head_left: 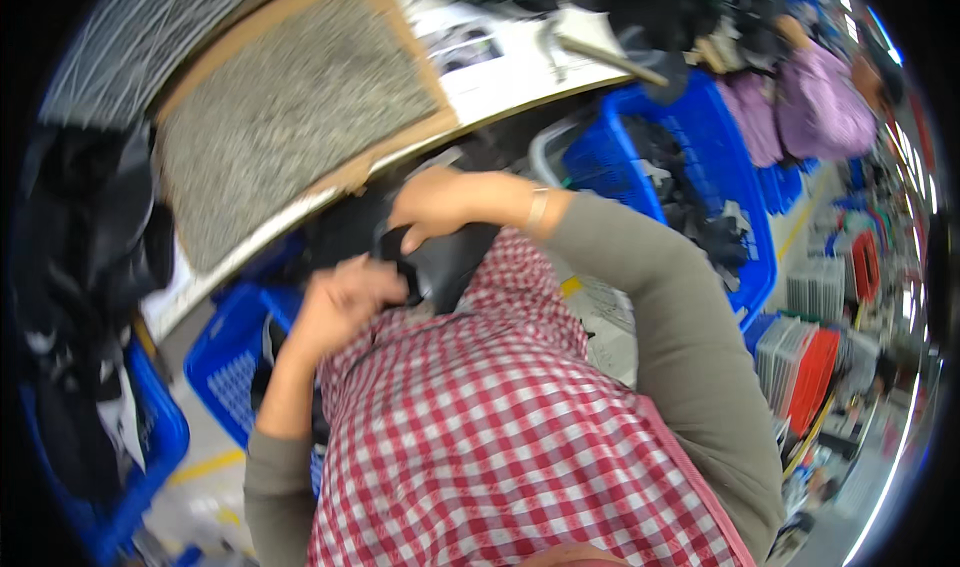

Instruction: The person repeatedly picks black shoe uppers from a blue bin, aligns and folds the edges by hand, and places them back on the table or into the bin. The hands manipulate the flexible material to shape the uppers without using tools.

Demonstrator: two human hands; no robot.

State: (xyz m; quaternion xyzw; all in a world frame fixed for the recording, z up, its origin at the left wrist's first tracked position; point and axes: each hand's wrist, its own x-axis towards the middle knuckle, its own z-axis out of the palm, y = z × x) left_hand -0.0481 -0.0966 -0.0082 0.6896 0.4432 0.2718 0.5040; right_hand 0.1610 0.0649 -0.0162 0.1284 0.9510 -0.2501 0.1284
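We grip a black fabric piece [440,262], dark, limp, folded w/ curved edge: left hand [345,302] clenched on it, right hand [435,207] pinching its top, over red-checked apron [500,417].

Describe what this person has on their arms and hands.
Both arms wear olive-grey long sleeves, the left sleeve pushed up to about the elbow, the right sleeve reaching the wrist. The right wrist carries a thin pale bracelet. The left hand and right hand are bare, ungloved.

Garment workshop: blue crates [715,157] of fabric pieces, worktable [500,67]
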